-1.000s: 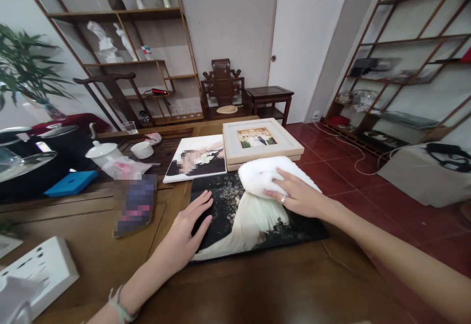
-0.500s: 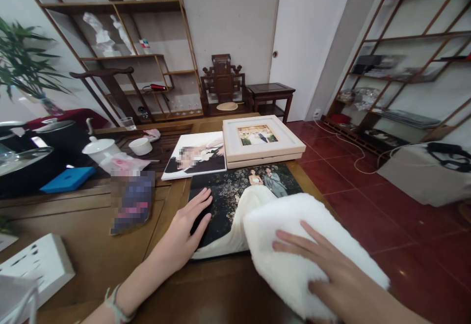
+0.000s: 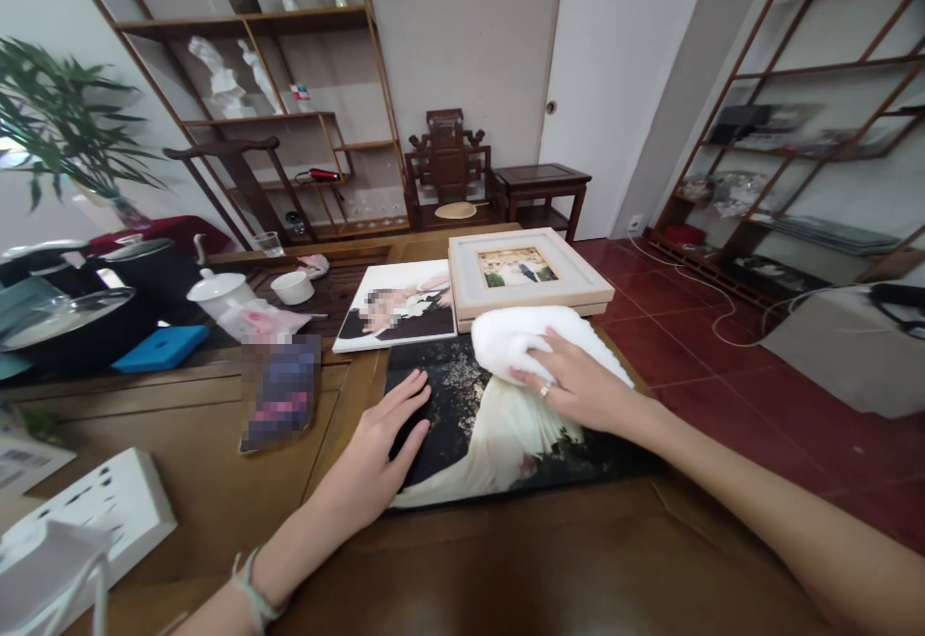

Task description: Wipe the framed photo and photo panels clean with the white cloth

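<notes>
A wedding photo panel [image 3: 477,467] lies flat on the wooden table before me, showing a white gown against a dark background. My left hand [image 3: 383,438] rests on its left edge, fingers stretched out and holding nothing. Over the far part of the panel, my right hand [image 3: 578,381] has its fingers curled into a fluffy white towel [image 3: 498,337]. This towel covers the figures' upper bodies and the panel's far right corner. Behind the panel are a white-edged photo board [image 3: 426,332] and, to its right, a pale box [image 3: 541,306] with a framed wedding picture on top.
On the left are a white power strip [image 3: 108,511], a pixelated packet [image 3: 285,390], a blue block [image 3: 163,347], a white teapot [image 3: 217,291], a small white cup [image 3: 291,286] and a dark pot [image 3: 72,328]. The table's right edge borders a red tiled floor [image 3: 686,352].
My right hand has moved the towel away from me, from the panel's near right side to its far edge, bunching it up. My left hand stays on the panel. The view has shifted slightly.
</notes>
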`<state>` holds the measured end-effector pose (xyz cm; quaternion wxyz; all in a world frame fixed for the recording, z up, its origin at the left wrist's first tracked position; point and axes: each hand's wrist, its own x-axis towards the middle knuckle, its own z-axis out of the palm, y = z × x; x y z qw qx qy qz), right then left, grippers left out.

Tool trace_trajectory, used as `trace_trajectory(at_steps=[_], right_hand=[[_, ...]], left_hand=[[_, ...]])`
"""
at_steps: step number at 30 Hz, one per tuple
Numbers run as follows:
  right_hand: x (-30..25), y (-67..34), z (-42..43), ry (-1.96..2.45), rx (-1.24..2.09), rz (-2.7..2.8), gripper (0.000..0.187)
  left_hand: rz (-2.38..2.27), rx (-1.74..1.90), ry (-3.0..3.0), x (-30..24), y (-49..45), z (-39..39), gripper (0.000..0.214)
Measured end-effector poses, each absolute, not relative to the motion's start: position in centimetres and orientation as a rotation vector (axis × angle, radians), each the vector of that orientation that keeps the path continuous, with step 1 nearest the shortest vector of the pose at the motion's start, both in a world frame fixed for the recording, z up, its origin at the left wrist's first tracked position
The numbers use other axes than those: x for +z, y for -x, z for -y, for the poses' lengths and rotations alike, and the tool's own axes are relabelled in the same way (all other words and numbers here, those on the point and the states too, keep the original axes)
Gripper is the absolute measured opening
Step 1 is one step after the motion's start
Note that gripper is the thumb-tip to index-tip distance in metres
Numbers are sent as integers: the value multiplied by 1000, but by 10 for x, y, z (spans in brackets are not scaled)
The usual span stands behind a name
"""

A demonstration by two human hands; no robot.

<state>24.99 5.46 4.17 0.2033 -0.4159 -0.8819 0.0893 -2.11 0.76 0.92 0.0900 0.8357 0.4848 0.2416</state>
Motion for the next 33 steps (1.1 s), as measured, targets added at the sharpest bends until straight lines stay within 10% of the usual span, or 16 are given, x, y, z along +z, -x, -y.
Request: trace_trajectory(at_steps=[14, 33], right_hand=[[33, -248, 59, 867, 273, 2717, 13], [39, -217, -1, 1032, 258, 2579, 23]], left_hand=[[-1440, 714, -2471, 7, 22, -8, 37], [-1430, 733, -2497, 7, 21, -9, 36]])
